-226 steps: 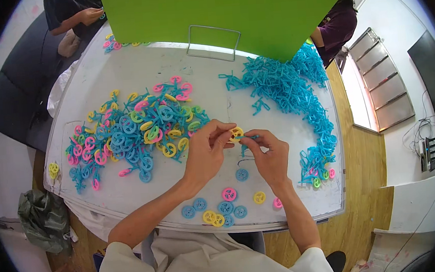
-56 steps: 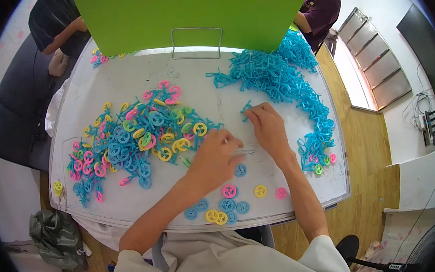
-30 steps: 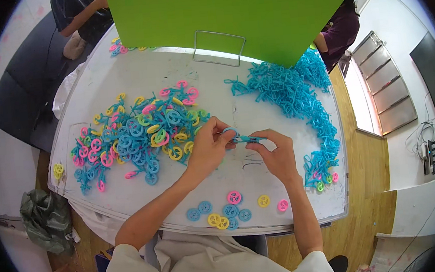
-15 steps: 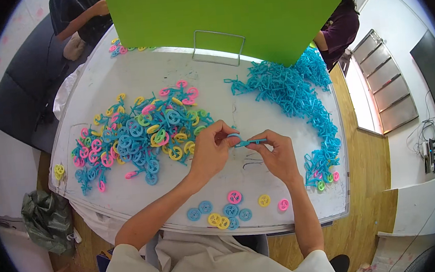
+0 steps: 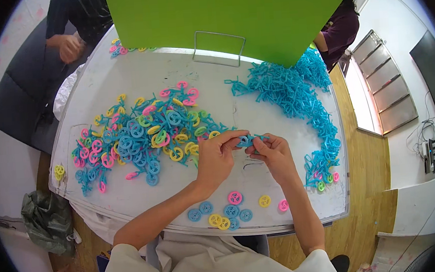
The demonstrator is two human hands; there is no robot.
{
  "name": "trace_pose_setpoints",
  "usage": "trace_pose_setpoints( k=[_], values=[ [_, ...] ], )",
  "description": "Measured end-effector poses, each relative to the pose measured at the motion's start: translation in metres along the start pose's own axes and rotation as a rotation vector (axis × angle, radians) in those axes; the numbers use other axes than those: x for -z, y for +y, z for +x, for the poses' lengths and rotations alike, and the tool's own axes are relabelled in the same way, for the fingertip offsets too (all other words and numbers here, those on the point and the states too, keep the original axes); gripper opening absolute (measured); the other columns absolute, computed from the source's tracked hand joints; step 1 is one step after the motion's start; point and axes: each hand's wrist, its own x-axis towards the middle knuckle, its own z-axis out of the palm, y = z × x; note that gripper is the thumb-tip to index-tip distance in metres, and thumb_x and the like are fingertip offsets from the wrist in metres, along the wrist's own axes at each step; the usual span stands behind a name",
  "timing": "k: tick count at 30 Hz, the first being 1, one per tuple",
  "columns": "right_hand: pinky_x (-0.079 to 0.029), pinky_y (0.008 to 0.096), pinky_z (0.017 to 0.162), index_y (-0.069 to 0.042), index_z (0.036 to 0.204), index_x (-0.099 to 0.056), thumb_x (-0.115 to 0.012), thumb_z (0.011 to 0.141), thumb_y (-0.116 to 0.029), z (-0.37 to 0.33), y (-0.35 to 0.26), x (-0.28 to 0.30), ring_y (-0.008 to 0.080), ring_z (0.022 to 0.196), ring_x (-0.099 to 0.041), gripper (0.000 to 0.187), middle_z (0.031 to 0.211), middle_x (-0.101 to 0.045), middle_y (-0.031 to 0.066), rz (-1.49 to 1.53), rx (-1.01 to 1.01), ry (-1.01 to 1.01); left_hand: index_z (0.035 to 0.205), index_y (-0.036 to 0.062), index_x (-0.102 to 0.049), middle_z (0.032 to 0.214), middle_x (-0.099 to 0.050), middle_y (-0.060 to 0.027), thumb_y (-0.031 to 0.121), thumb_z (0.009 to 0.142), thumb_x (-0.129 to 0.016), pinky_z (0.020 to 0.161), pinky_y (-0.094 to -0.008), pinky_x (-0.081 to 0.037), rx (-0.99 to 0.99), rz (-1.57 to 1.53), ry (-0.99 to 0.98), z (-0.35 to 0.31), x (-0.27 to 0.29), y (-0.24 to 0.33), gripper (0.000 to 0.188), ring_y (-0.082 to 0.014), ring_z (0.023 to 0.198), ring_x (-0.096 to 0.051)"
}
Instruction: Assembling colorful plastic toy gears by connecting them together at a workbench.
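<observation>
- Shifted since half a second ago: blue wheel (image 5: 243, 141) and teal frame (image 5: 259, 138), turned and slightly lower; also co-worker's hand (image 5: 69, 49) at upper left, dropped lower beside dark sofa (image 5: 18, 103).
- Pinching blue wheel between thumb and fingers, left hand (image 5: 217, 154).
- Gripping teal frame by thumb and fingertips, right hand (image 5: 275, 154); close beside left, over middle of white tabletop (image 5: 135, 65). Exact join of wheel and frame hidden by fingers.
- Scuffed and marked in dark lines, tabletop.
- Heaped on left: wheeled pieces (image 5: 135, 135), teal with blue, pink, yellow, green wheels.
- Piled down right side: teal frames (image 5: 296, 94), some pink and green wheels (image 5: 321, 185) at near end.
- Scattered by near edge: loose wheels (image 5: 231, 211), blue, yellow, pink, some overlapping.
- Upright at far side: green board (image 5: 228, 12), wire bracket (image 5: 217, 63) before it; purple sleeve (image 5: 341, 29) to its right.
- On wooden floor (image 5: 363, 175), left of table: dark green sack (image 5: 45, 221).
- Toward right wall: metal-barred panel (image 5: 384, 82), black device (image 5: 430, 160) with tangled cables.
</observation>
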Motion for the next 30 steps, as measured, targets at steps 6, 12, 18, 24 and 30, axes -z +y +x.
trace_pose_setpoints(
  k=[6,12,18,24,30],
  values=[
    [-0.055,0.0290,0.073,0.001,0.094,-0.063,-0.062,0.093,-0.020,0.002,0.005,0.000,0.0145,0.078,-0.066,0.022,0.084,-0.068,0.0094,0.109,-0.086,0.006,0.106,-0.0028,-0.066,0.099,-0.068,-0.0107,-0.008,0.092,-0.046,0.080,-0.0279,-0.056,-0.046,0.072,0.002,-0.002,0.000,-0.002,0.025,-0.0146,0.089,-0.064],
    [-0.056,0.0279,0.071,0.003,0.092,-0.060,-0.060,0.093,-0.017,-0.006,0.004,-0.021,0.0155,0.076,-0.067,0.020,0.085,-0.068,0.0113,-0.259,0.183,0.189,0.108,-0.0018,-0.063,0.097,-0.068,-0.0147,-0.015,0.085,-0.043,0.076,-0.0295,-0.057,-0.068,0.015,0.041,0.002,-0.003,-0.001,0.033,-0.0197,0.087,-0.068],
    [-0.057,0.0288,0.073,0.004,0.091,-0.060,-0.060,0.093,-0.018,-0.001,0.011,-0.013,0.0161,0.076,-0.067,0.022,0.085,-0.068,0.0113,0.002,0.032,0.148,0.105,-0.0055,-0.062,0.097,-0.067,-0.0131,-0.009,0.091,-0.044,0.081,-0.0292,-0.057,-0.044,0.097,0.004,0.001,0.001,0.004,0.023,-0.0149,0.089,-0.065],
    [-0.057,0.0282,0.072,0.004,0.091,-0.061,-0.061,0.093,-0.017,-0.001,0.014,-0.017,0.0158,0.076,-0.067,0.021,0.084,-0.068,0.0113,-0.052,0.091,0.209,0.102,-0.0054,-0.060,0.092,-0.066,-0.0121,-0.009,0.092,-0.044,0.079,-0.0284,-0.056,0.031,0.130,-0.021,0.001,-0.001,0.009,0.019,-0.0144,0.087,-0.065],
    [-0.054,0.0247,0.068,0.005,0.094,-0.061,-0.063,0.091,-0.011,0.001,0.014,-0.014,0.0147,0.080,-0.067,0.016,0.084,-0.068,0.0097,-0.431,0.282,0.222,0.095,-0.0007,-0.061,0.079,-0.066,-0.0136,-0.002,0.086,-0.057,0.059,-0.0297,-0.049,-0.023,0.069,0.033,0.003,0.002,-0.010,0.010,-0.0211,0.075,-0.067]
  ],
)
